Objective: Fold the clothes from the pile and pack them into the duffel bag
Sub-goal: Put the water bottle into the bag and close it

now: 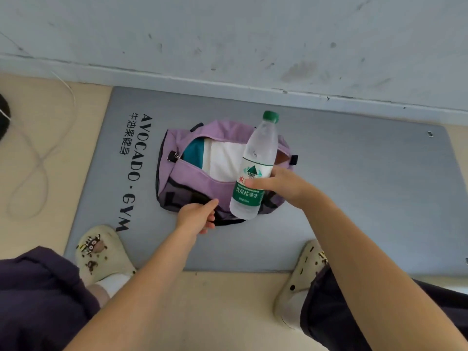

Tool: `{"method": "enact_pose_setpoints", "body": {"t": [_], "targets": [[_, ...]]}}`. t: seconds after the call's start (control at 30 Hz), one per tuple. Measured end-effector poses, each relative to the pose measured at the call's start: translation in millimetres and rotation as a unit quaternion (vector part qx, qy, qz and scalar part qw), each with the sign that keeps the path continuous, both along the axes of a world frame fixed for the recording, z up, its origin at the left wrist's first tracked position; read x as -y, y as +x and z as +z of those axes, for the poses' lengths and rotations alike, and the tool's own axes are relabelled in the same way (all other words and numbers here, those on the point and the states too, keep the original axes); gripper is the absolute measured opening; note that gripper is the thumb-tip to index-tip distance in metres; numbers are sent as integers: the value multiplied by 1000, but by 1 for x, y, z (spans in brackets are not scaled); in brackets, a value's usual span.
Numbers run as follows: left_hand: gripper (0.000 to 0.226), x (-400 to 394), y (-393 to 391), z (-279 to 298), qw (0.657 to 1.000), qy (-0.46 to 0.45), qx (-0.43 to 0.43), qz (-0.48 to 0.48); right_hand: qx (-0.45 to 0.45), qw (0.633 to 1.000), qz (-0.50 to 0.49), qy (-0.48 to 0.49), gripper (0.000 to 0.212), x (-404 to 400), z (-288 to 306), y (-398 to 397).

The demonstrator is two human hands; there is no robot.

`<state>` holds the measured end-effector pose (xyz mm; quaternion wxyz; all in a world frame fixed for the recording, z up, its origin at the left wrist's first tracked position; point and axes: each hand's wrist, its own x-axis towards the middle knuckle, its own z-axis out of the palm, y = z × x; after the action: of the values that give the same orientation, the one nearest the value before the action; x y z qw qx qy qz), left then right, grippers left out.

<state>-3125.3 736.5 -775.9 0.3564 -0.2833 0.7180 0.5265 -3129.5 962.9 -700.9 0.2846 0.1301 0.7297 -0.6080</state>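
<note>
I see one duffel bag (202, 178), soft and light, unzipped on the gym mat (354, 173), with two folded garments inside. My left hand (197, 216) pinches its near edge. My right hand (281, 186) grips one rigid, possibly slippery water bottle (253, 168) mid-label.

You look down from head height, close over your left hand (196, 215) and right hand (281, 186), facing the wall (228, 34) beyond them; only this one view exists.
</note>
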Motion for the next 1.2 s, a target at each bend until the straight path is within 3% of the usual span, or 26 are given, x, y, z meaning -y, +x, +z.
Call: {"method": "enact_pose_setpoints", "body": {"t": [0.1, 0.27, 0.4, 0.5, 0.57, 0.63, 0.7, 0.73, 0.8, 0.9, 0.97, 1.1, 1.13, 1.2], "targets": [[19, 8, 3, -8, 998, 40, -35, -25, 14, 997, 47, 51, 48, 13, -13, -19], [18, 20, 11, -18, 993, 80, -78, -46, 27, 988, 106, 110, 47, 30, -30, -49], [27, 25, 10, -20, 989, 57, -95, -98, 41, 987, 135, 79, 36, 27, -22, -62], [36, 25, 6, -14, 976, -2, -140, -166, 43, 992, 103, 63, 40, 22, -17, -65], [37, 20, -4, -2, 940, -97, -261, -194, 25, 995, 69, 62, 42, 19, -18, -64], [33, 8, -25, 21, 872, -151, -430, -181, 11, 998, 29, 49, 43, 16, -20, -60], [25, -5, -53, 36, 793, -183, -517, -265, -8, 999, -4, 38, 42, 12, -22, -54], [29, -9, -67, 39, 762, -213, -500, -352, -19, 999, -15, 35, 41, 10, -22, -50], [44, -15, -88, 41, 720, -279, -374, -513, -33, 999, -33, 29, 39, 4, -22, -43], [53, -20, -104, 40, 660, -341, -255, -619, -28, 999, -27, 18, 39, -4, -18, -35], [50, -19, -110, 41, 686, -305, -258, -608, -28, 1000, -8, 11, 40, -7, -15, -33], [21, -2, -114, 45, 851, -94, -312, -411, -38, 999, 14, 0, 46, -6, -10, -36], [13, 2, -112, 47, 871, -57, -328, -362, -43, 999, 18, -2, 45, -4, -8, -39], [5, 9, -108, 50, 876, -32, -358, -321, -53, 998, 27, 8, 43, 0, -4, -44]]}}
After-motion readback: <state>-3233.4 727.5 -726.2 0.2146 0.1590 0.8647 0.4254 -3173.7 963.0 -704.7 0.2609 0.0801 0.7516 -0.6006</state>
